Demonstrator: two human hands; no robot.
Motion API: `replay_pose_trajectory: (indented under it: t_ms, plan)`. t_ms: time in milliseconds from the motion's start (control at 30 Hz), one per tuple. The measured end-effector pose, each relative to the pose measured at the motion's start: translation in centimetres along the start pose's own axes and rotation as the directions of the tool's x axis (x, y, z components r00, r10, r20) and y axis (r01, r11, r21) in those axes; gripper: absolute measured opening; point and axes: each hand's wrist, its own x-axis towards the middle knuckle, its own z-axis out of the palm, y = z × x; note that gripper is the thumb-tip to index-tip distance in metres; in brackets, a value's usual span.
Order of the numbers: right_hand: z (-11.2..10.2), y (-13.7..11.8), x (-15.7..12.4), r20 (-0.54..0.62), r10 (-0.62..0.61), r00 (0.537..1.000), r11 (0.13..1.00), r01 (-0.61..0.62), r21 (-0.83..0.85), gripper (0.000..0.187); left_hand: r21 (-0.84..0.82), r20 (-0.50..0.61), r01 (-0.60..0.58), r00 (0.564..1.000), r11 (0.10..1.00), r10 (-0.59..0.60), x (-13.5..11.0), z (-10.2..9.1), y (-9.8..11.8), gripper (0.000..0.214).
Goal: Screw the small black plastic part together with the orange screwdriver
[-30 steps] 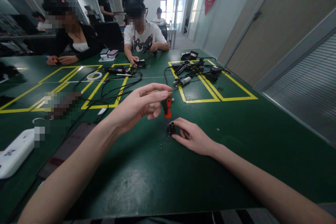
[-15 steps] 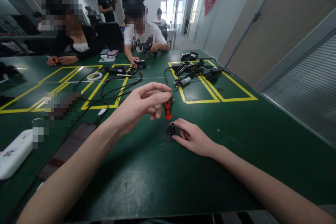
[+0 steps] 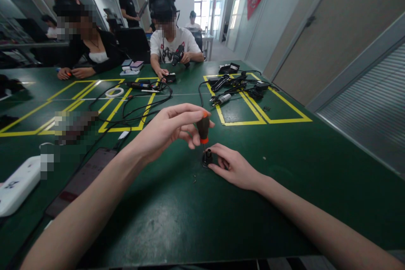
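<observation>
A screwdriver [image 3: 203,129] with a black and orange handle stands nearly upright, its shaft pointing down. My left hand [image 3: 180,124] is closed on the top of its handle with thumb and fingers. The shaft's tip reaches a small round black part [image 3: 207,159] with a short raised tube, lying on the table. My right hand [image 3: 232,164] grips that part from the right between thumb and forefinger. Just in front of it lie a few tiny screws [image 3: 194,179]. Where exactly the tip sits in the part is too small to tell.
A phone [image 3: 82,179] and a white power strip [image 3: 20,183] lie at the left. Black cables [image 3: 136,112] run behind my left hand. Tools and cords [image 3: 234,84] lie inside yellow tape at the back right. Across the green table [image 3: 177,223], a co-worker [image 3: 177,42] holds a power drill.
The screwdriver handle has turned a little, and my left fingers have shifted around it and slightly lower. My right hand keeps its grip on the black part.
</observation>
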Motion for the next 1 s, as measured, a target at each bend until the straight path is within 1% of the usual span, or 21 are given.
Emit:
replay_pose_trajectory:
  t_ms: [133, 400, 500, 633, 733, 800, 933, 1000]
  plan:
    - [0.00, 0.01, -0.01, -0.004, -0.005, 1.000, 1.000, 0.005, -0.007, 0.024, 0.054, -0.059, -0.011, 0.998, 0.998, 0.015, -0.22, 0.20, 0.18, 0.033]
    - [0.00, -0.01, -0.03, -0.005, -0.004, 1.000, 1.000, 0.004, 0.000, 0.022, 0.007, -0.005, -0.012, 1.000, 1.000, 0.013, 0.07, 0.17, -0.12, 0.037]
    - [0.00, -0.02, -0.04, -0.002, 0.003, 1.000, 1.000, -0.003, 0.005, 0.022, 0.039, -0.029, -0.027, 0.999, 0.999, 0.028, -0.02, 0.32, -0.11, 0.034]
    - [0.00, -0.05, -0.01, -0.004, -0.003, 1.000, 1.000, 0.003, -0.006, 0.023, 0.076, -0.068, -0.057, 0.996, 0.995, 0.062, -0.24, 0.39, -0.09, 0.035]
    - [-0.02, -0.11, 0.00, -0.004, -0.001, 1.000, 1.000, 0.001, -0.005, 0.023, 0.107, -0.085, -0.047, 0.995, 0.993, 0.056, -0.31, 0.36, -0.03, 0.030]
    - [-0.03, -0.12, 0.00, -0.002, -0.001, 1.000, 1.000, 0.001, 0.000, 0.023, 0.115, -0.093, -0.029, 0.995, 0.993, 0.040, -0.26, 0.29, -0.01, 0.031]
    - [-0.01, -0.05, -0.02, -0.004, -0.001, 1.000, 1.000, 0.001, 0.009, 0.023, 0.018, -0.047, -0.008, 0.999, 1.000, 0.009, 0.02, 0.09, -0.09, 0.039]
    - [0.02, 0.00, -0.02, -0.001, 0.000, 1.000, 1.000, 0.000, 0.014, 0.023, -0.018, -0.024, 0.008, 1.000, 1.000, -0.008, 0.13, 0.02, -0.11, 0.039]
